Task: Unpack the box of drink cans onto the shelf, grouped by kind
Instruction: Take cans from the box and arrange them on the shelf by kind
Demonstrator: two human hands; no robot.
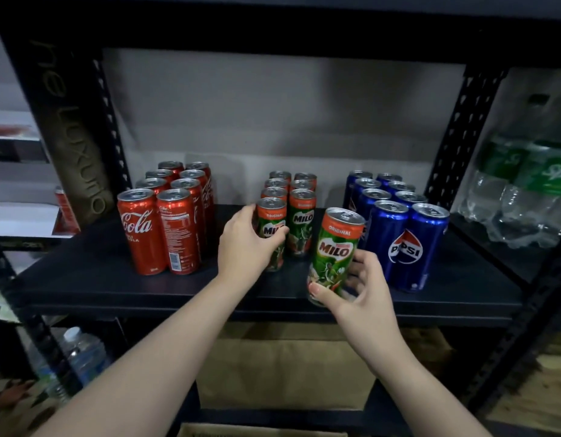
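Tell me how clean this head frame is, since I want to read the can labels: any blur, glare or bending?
Head view: dim overall, corners darkened; the held Milo can and front Coca-Cola can read sharply; glare sits on the can tops; the Sprite bottles at the right edge are smeared; the shelf uprights bow from wide-angle distortion.

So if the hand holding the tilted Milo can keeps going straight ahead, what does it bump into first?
Probably the front green-and-orange Milo can in the right column. The right hand carries its tilted Milo can toward that gap, though the tall blue Pepsi cans stand close beside; depth is unclear.
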